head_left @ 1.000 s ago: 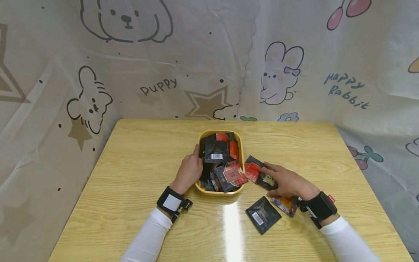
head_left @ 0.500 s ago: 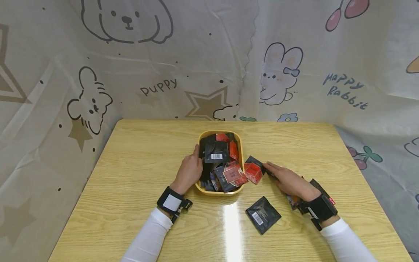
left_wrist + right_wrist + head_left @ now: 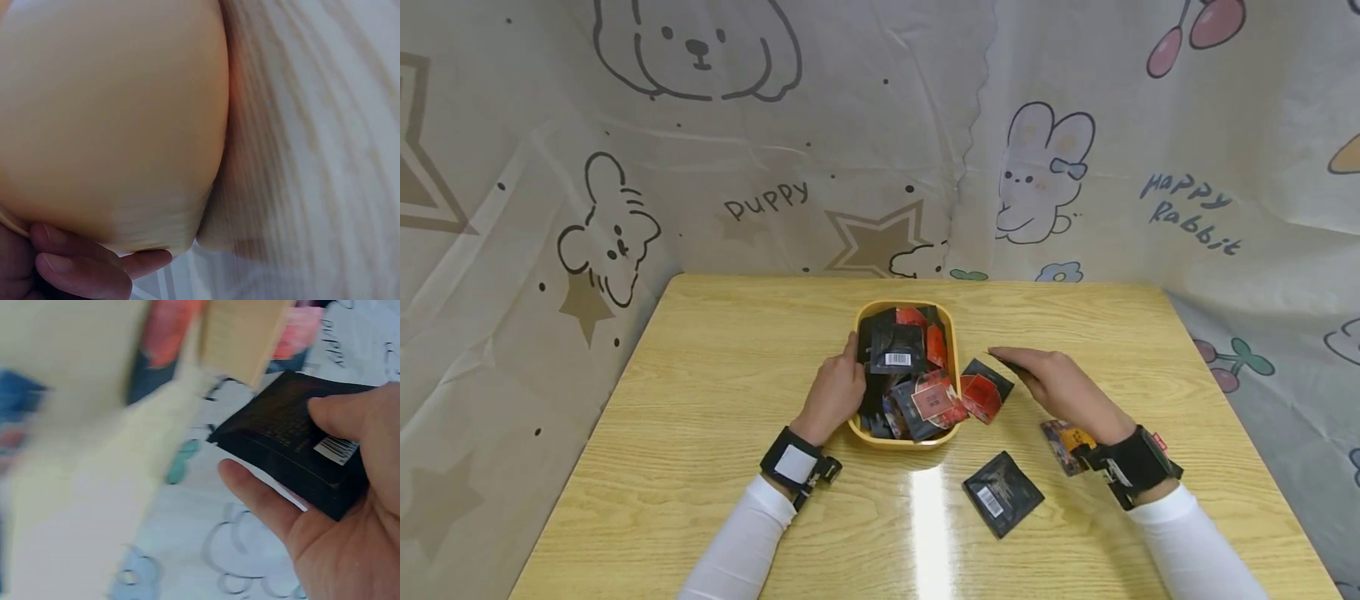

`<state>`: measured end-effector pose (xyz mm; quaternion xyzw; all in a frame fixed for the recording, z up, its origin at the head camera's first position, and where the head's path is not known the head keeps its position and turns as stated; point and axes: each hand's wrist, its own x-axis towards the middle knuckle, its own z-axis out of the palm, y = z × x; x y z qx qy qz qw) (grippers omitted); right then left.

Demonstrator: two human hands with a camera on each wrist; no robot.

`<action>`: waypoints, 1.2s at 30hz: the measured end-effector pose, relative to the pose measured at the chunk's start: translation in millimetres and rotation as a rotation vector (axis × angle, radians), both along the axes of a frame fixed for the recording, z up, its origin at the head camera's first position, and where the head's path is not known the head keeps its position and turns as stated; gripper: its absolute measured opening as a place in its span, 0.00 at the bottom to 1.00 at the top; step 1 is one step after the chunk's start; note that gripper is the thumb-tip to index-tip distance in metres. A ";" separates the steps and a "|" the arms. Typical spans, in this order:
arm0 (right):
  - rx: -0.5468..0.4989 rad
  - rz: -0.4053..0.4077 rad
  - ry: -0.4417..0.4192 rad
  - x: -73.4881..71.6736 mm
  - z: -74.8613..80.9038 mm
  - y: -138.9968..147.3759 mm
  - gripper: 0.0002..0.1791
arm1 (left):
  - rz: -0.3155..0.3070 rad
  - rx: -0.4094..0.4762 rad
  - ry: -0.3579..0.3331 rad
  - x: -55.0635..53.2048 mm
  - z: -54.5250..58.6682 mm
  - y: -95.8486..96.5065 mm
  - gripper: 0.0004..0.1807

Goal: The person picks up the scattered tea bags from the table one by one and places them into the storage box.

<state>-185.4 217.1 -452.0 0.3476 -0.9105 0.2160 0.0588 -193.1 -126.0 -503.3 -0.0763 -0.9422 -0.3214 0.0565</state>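
Observation:
My left hand (image 3: 829, 393) grips the left rim of a yellow plastic basket (image 3: 904, 445), its fingers (image 3: 81, 275) bent against the outer wall in the left wrist view. Black and red square sachets (image 3: 898, 346) fill the basket up to its rim. To the right, my right hand (image 3: 1071, 390) is raised over the table and holds a black sachet (image 3: 275, 425) with a barcode, thumb pressed on its face. The palm hides most of that sachet in the head view. Nearest it, a red and black sachet (image 3: 987, 392) lies against the basket's right side.
On the table (image 3: 715, 392), a black sachet with a barcode (image 3: 1003, 494) lies at the front. A sachet with an orange patch (image 3: 1063, 446) sits under the right wrist. A printed cloth (image 3: 760, 133) hangs behind the table's back edge.
My right hand has picked up a black sachet from among the ones on the right and lifted it. The left hand and the basket have stayed in place.

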 end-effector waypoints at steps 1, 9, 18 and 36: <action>-0.015 0.014 0.033 -1.9 6.5 -4.2 0.23 | 0.001 0.002 0.001 0.1 0.0 -0.1 0.29; -0.110 0.163 0.267 -6.0 44.4 -55.3 0.28 | -0.008 -0.024 0.035 0.3 1.6 -0.9 0.29; 0.016 0.322 0.346 3.1 30.2 -109.6 0.40 | -0.004 -0.010 0.003 0.3 2.7 -0.9 0.29; 0.291 0.258 0.244 17.7 -17.5 -120.1 0.32 | -0.005 -0.020 -0.022 0.2 2.7 -0.6 0.29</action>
